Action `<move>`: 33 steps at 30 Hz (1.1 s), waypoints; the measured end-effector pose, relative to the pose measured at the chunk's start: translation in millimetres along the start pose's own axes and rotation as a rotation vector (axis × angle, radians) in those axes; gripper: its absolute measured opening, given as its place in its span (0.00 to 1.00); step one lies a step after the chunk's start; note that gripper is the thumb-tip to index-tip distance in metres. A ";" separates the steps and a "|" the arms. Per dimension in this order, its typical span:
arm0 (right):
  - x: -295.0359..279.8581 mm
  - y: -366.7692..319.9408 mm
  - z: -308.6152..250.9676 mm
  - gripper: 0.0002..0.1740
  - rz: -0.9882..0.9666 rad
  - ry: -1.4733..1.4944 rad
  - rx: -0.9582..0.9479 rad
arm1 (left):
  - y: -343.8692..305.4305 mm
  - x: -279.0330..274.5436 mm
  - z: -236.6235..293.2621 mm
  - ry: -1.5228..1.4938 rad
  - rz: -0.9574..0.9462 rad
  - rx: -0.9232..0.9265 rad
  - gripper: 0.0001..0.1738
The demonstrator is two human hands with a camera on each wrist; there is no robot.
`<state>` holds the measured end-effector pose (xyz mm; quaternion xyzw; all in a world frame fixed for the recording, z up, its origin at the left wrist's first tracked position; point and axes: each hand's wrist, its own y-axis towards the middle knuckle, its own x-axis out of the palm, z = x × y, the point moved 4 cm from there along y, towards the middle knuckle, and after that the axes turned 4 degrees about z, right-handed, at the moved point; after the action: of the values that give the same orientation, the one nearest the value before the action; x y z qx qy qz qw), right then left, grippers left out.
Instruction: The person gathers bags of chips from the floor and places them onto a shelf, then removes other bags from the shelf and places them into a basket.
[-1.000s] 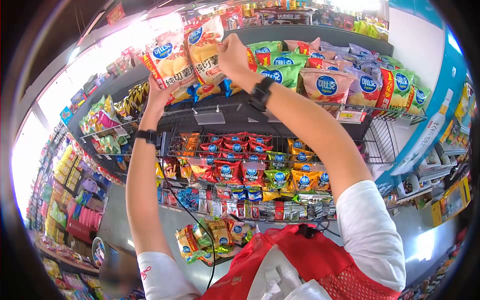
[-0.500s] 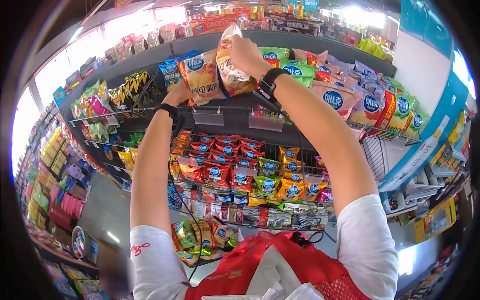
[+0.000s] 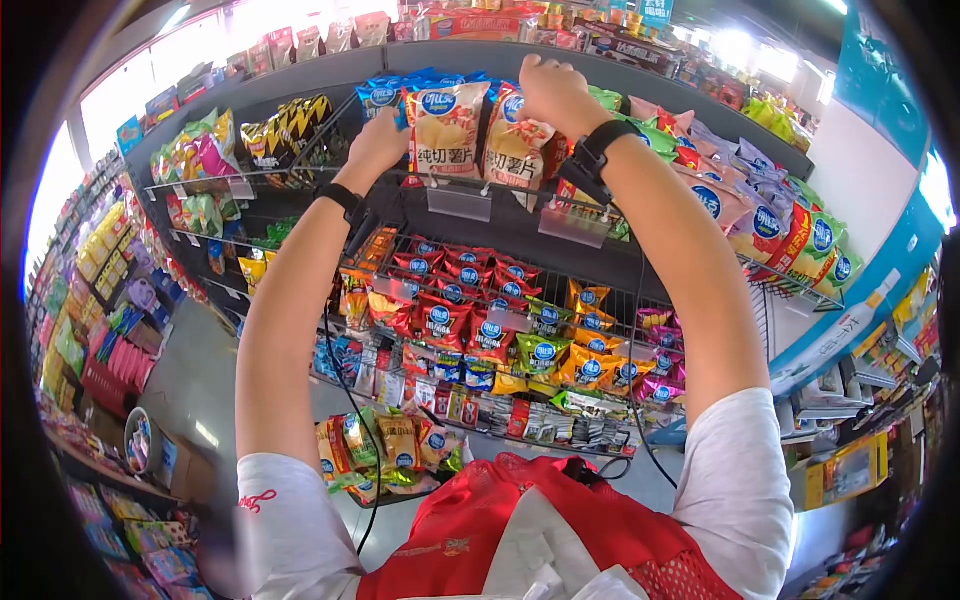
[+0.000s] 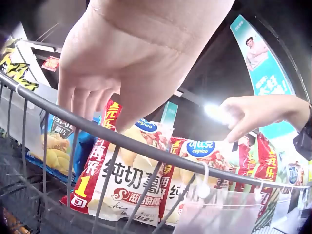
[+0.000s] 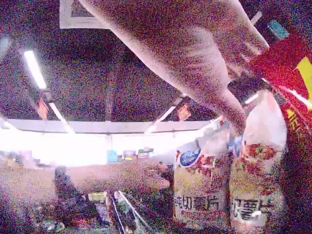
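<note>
Two cream potato chip bags with blue logos stand side by side in the wire-fronted top shelf, the left bag [image 3: 445, 132] and the right bag [image 3: 515, 148]. My left hand [image 3: 378, 152] holds the left bag at its upper left edge; in the left wrist view the thumb [image 4: 127, 114] lies over the front and the fingers are beyond the red side strip. Above the right bag's upper right corner is my right hand [image 3: 560, 97], fingers loosely bent. In the left wrist view its lowest fingertip comes down right at that bag's top.
Blue chip bags [image 3: 383, 92] stand behind and left of the two. Green, pink and purple bags [image 3: 768, 220] fill the shelf's right side. A wire rail with clear tag holders [image 3: 458, 204] runs along the front. Below are small red packets [image 3: 440, 318] and a heap of bags [image 3: 400, 442].
Both bags came down from in front of the shelf and now stand upright behind the rail. The right bag turned face forward, and my right hand, which gripped it, is now above its corner.
</note>
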<state>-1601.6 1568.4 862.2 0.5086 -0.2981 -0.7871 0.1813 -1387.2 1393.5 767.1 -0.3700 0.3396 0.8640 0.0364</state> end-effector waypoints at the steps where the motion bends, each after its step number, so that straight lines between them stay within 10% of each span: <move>1: -1.9 -1.0 -1.7 0.37 -0.050 0.033 -0.008 | -7.7 -5.0 -0.8 0.000 0.080 0.090 0.25; 9: 78.6 29.8 1.1 0.23 -0.585 0.012 -0.060 | -123.4 -70.0 -21.8 0.036 0.572 0.414 0.15; 12: 73.4 23.5 -0.3 0.19 -0.340 -0.118 -0.114 | -183.7 -81.0 -66.1 0.011 0.655 0.339 0.14; 22: 76.9 35.1 -0.5 0.25 -0.098 -0.585 -0.331 | -564.0 -13.0 -342.2 0.152 0.484 -0.550 0.17; 28: -53.8 -115.0 -165.6 0.17 0.473 0.242 -0.453 | -824.0 -21.3 -387.2 0.460 0.184 -1.206 0.16; 33: -8.3 -239.9 -266.2 0.10 0.088 0.832 -0.568 | -939.5 -35.0 -354.0 0.527 0.129 -1.503 0.16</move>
<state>-1352.0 1679.0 629.9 0.6967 0.0040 -0.5594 0.4491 -849.2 1903.0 88.9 -0.4670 -0.3153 0.7463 -0.3543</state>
